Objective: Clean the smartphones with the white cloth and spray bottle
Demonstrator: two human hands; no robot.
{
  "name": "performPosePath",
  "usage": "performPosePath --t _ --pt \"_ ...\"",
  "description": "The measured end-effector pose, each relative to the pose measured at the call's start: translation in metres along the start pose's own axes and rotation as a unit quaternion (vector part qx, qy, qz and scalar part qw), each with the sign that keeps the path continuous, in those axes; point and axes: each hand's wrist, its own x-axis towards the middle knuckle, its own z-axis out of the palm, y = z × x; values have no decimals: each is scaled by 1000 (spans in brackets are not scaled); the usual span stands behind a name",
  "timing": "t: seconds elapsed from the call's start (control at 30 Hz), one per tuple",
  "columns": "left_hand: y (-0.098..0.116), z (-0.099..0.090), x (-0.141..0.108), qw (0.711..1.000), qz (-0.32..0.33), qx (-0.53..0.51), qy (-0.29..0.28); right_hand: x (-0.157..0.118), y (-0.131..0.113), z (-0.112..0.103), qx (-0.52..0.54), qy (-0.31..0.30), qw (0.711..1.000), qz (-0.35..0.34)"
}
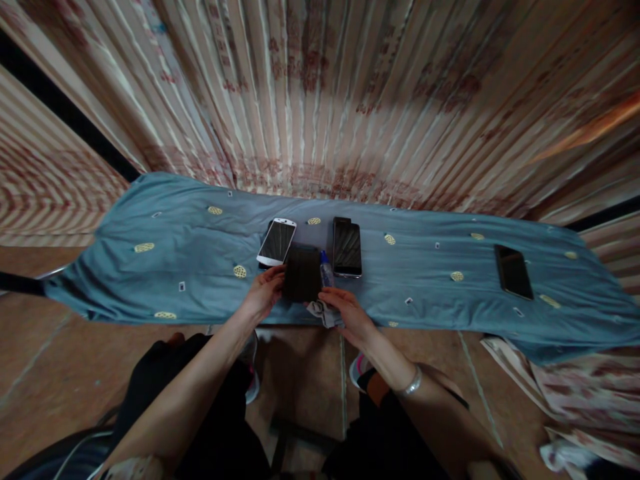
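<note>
My left hand [267,292] grips the left edge of a dark, flat rectangular device [303,275], thumb and fingers closed on it; whether it is a phone or a small tablet I cannot tell. At its lower right, my right hand [347,313] is closed on a crumpled grey cloth [324,312], close to the device's edge. A small clear bottle with a blue cap [326,270] lies just above the right fingers. Beyond the left hand rests a white phone [277,241], partly over something dark. Right of the bottle lies a black phone [347,248], overlapping another dark item.
A blue cloth with yellow pineapple prints [190,267] covers the long narrow table. Another dark phone [513,272] lies toward its right end. Pleated patterned curtains [320,100] hang right behind. Below are my legs and a tiled floor [295,360].
</note>
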Motion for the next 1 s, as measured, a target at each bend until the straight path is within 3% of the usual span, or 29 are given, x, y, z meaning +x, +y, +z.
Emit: performPosePath --t 0.33,0.7,1.0 --pt "-6 0 -6 998 41 39 -34 2 -9 0 46 7 999 25" --pt "2 2 -14 997 49 42 -32 10 -1 -7 -1 22 1000 9" --pt "8 5 -14 998 18 16 -51 10 -8 -4 -87 30 994 -64"
